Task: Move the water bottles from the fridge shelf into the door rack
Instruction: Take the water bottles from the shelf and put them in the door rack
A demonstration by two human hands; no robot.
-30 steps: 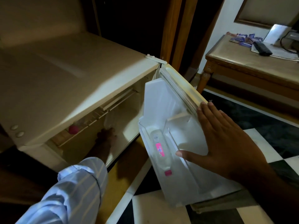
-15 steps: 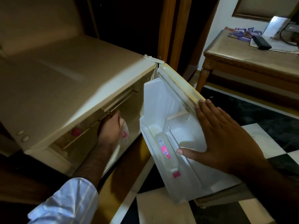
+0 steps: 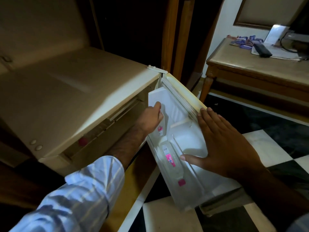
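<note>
A small cream fridge stands open, its door swung out to the right. My left hand grips a clear water bottle with a pink label, holding it at the upper end of the white door rack. Another clear bottle with a pink label and pink cap lies in that rack. My right hand rests flat with fingers spread on the door's inner panel and top edge. A pink cap shows dimly inside, on the fridge shelf.
A wooden side table with a remote, packets and papers stands at the back right. Black and white floor tiles lie under the door. Dark wooden panelling rises behind the fridge.
My left hand took a bottle from inside the fridge and carried it right, out to the door rack. My right hand stayed on the door.
</note>
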